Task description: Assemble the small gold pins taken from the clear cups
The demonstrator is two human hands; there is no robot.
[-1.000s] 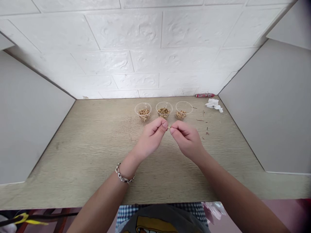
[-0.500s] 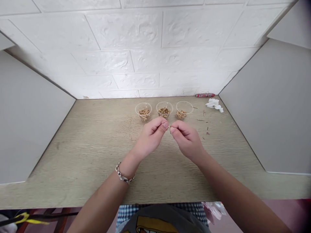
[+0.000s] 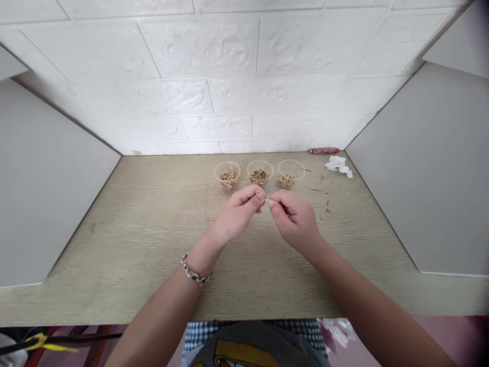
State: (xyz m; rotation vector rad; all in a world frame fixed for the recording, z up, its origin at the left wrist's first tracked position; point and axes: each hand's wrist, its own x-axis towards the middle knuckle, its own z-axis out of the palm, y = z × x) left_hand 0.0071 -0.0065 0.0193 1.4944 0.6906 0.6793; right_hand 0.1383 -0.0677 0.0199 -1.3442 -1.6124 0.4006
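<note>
A tiny gold-coloured metal pin (image 3: 266, 200) spans the small gap between my fingertips. My left hand (image 3: 244, 209) pinches one end of it with thumb and forefinger, and my right hand (image 3: 294, 216) pinches the other end. Most of the pin is hidden by the fingers, so I cannot tell whether it is one piece or two. Just beyond my hands stand three clear plastic cups in a row: the left cup (image 3: 227, 165) and right cup (image 3: 292, 162) hold copper-gold pins, and the middle cup (image 3: 260, 163) holds darker brassy pieces.
Several loose pins, one a longer pin (image 3: 316, 189), lie right of the cups. A red tube (image 3: 324, 151) and crumpled white tissue (image 3: 336, 163) sit at the back right. Brown specks (image 3: 208, 196) dot the tabletop (image 3: 145, 244). Grey panels (image 3: 431, 168) flank both sides; a white brick-patterned wall (image 3: 229, 97) stands behind.
Both hands stay in nearly the same place, still pinching the pin. My left fingers have shifted slightly. The whole view has moved a little.
</note>
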